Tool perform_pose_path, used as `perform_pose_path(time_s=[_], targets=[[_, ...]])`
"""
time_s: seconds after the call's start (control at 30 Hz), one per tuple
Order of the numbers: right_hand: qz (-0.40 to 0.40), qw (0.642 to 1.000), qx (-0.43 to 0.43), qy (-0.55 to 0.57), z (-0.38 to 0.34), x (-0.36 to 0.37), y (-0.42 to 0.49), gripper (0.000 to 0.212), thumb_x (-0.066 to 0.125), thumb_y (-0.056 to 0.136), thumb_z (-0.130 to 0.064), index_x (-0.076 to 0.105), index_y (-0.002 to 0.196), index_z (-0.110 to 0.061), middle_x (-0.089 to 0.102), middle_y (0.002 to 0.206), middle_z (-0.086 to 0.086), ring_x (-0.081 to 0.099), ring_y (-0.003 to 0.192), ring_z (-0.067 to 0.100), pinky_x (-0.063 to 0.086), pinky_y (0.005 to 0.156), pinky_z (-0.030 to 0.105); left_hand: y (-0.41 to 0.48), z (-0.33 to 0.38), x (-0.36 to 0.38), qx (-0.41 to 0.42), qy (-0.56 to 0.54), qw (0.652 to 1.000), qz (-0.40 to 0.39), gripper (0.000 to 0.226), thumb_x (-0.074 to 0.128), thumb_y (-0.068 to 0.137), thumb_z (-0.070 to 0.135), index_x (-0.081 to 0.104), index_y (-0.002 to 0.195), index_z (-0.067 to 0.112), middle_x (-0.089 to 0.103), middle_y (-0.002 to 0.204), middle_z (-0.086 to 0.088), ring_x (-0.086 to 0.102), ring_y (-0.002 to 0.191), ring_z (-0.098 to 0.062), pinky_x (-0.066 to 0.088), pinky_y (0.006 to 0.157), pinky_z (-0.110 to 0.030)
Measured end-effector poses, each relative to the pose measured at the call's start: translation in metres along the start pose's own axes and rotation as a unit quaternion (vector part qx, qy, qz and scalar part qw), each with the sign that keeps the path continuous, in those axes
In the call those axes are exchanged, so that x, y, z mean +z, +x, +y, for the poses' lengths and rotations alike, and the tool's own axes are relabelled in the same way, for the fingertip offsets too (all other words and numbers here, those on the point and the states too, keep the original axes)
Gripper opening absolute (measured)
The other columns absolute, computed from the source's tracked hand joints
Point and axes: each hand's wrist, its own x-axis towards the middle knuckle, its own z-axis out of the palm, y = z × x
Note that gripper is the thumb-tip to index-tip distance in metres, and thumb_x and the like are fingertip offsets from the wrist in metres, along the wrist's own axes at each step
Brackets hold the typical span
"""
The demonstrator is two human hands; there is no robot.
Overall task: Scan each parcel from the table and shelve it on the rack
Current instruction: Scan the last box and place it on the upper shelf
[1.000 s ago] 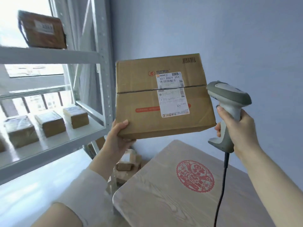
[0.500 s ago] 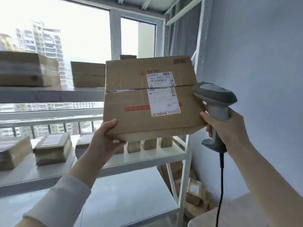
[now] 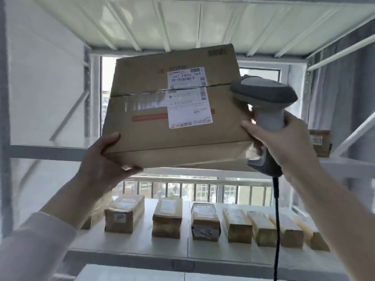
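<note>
A large brown cardboard parcel (image 3: 154, 126) with a white shipping label is held up in front of the white metal rack (image 3: 40, 152), at the height of its upper shelf. My left hand (image 3: 103, 159) grips the parcel's lower left corner, thumb on top and fingers beneath. My right hand (image 3: 284, 142) grips the handle of a grey barcode scanner (image 3: 263, 94), and its thumb presses the parcel's right edge. The scanner's black cable hangs down.
A row of several small brown parcels (image 3: 167, 217) stands on the lower shelf (image 3: 129, 248). Another box (image 3: 320, 142) sits on the upper shelf at the right. The rack's top shelf (image 3: 182, 23) is close overhead. A window lies behind.
The view has swung left from the table to face the rack squarely. The parcel has risen to the upper shelf's height, and my right hand with the scanner has come against its right edge.
</note>
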Motion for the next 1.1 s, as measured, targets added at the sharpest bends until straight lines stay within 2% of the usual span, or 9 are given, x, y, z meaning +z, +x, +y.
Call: perform_pose_path(time_s=[0.1, 0.2, 0.4, 0.53, 0.7, 0.8, 0.9, 1.0, 1.1], targets=[[-0.027, 0.999, -0.007, 0.037, -0.01, 0.047, 0.018, 0.02, 0.08, 0.073, -0.021, 0.06, 0.076, -0.023, 0.059, 0.052, -0.001, 0.048, 0.034, 0.006, 0.04, 0.043, 0.019, 0.014, 0.036, -0.021, 0.038, 0.018, 0.999, 0.031, 0.041, 0.061, 0.075, 0.031, 0.057, 0.115, 0.024, 0.061, 0.127, -0.006, 0.055, 0.115, -0.035, 0.039, 0.094, -0.065], [-0.06, 0.996, -0.007, 0.06, -0.014, 0.088, 0.034, 0.021, 0.079, 0.074, -0.019, 0.059, 0.074, -0.02, 0.057, 0.05, 0.0, 0.046, 0.033, 0.007, 0.038, 0.04, 0.017, 0.025, 0.062, -0.039, 0.077, 0.044, 0.995, 0.048, 0.027, 0.048, 0.086, 0.03, 0.06, 0.11, 0.025, 0.066, 0.111, -0.002, 0.058, 0.111, -0.032, 0.042, 0.092, -0.062], [-0.084, 0.992, -0.008, 0.091, -0.013, 0.16, 0.052, 0.019, 0.078, 0.076, -0.019, 0.058, 0.075, -0.019, 0.056, 0.054, 0.004, 0.044, 0.032, 0.005, 0.039, 0.038, 0.017, 0.05, 0.101, -0.065, 0.115, 0.081, 0.982, 0.126, 0.015, 0.05, 0.091, 0.036, 0.061, 0.096, 0.027, 0.066, 0.1, 0.002, 0.06, 0.096, -0.027, 0.048, 0.081, -0.054], [-0.099, 0.99, 0.01, 0.098, -0.012, 0.212, 0.057, 0.021, 0.078, 0.076, -0.019, 0.058, 0.073, -0.016, 0.055, 0.054, 0.006, 0.044, 0.032, 0.008, 0.039, 0.036, 0.015, 0.07, 0.125, -0.096, 0.122, 0.116, 0.974, 0.152, 0.013, 0.048, 0.094, 0.039, 0.056, 0.089, 0.03, 0.062, 0.093, 0.003, 0.058, 0.087, -0.024, 0.041, 0.082, -0.061], [-0.1, 0.99, 0.016, 0.098, -0.014, 0.283, 0.054, 0.022, 0.079, 0.075, -0.02, 0.057, 0.073, -0.016, 0.056, 0.051, 0.005, 0.046, 0.031, 0.007, 0.042, 0.047, 0.025, 0.101, 0.162, -0.164, 0.105, 0.165, 0.97, 0.145, 0.019, 0.049, 0.091, 0.05, 0.055, 0.098, 0.034, 0.062, 0.107, 0.004, 0.057, 0.099, -0.023, 0.042, 0.08, -0.057], [-0.088, 0.992, 0.019, 0.09, -0.022, 0.325, 0.052, 0.023, 0.08, 0.073, -0.024, 0.058, 0.074, -0.017, 0.056, 0.043, -0.002, 0.047, 0.031, 0.007, 0.043, 0.046, 0.025, 0.12, 0.189, -0.205, 0.078, 0.235, 0.958, 0.146, 0.026, 0.048, 0.087, 0.061, 0.054, 0.097, 0.038, 0.058, 0.114, 0.007, 0.05, 0.106, -0.022, 0.033, 0.091, -0.054], [-0.09, 0.992, 0.032, 0.087, -0.031, 0.366, 0.052, 0.021, 0.079, 0.074, -0.025, 0.06, 0.078, -0.017, 0.058, 0.058, 0.003, 0.053, 0.041, 0.011, 0.046, 0.051, 0.027, 0.145, 0.211, -0.237, 0.092, 0.251, 0.955, 0.132, 0.025, 0.045, 0.091, 0.055, 0.06, 0.095, 0.035, 0.066, 0.1, 0.005, 0.061, 0.095, -0.015, 0.049, 0.079, -0.041], [-0.096, 0.993, 0.046, 0.056, -0.031, 0.401, 0.057, 0.021, 0.077, 0.076, -0.027, 0.059, 0.077, -0.017, 0.058, 0.064, 0.005, 0.053, 0.049, 0.015, 0.045, 0.055, 0.028, 0.174, 0.226, -0.262, 0.082, 0.264, 0.953, 0.125, 0.038, 0.05, 0.086, 0.059, 0.063, 0.108, 0.031, 0.069, 0.101, 0.003, 0.064, 0.093, -0.016, 0.052, 0.068, -0.035], [-0.104, 0.992, 0.067, 0.028, -0.024, 0.43, 0.066, 0.022, 0.075, 0.078, -0.028, 0.057, 0.077, -0.016, 0.058, 0.064, 0.007, 0.053, 0.048, 0.015, 0.043, 0.051, 0.026, 0.204, 0.23, -0.285, 0.059, 0.28, 0.951, 0.12, 0.053, 0.056, 0.079, 0.066, 0.062, 0.116, 0.029, 0.069, 0.109, 0.001, 0.064, 0.1, -0.018, 0.054, 0.072, -0.038]])
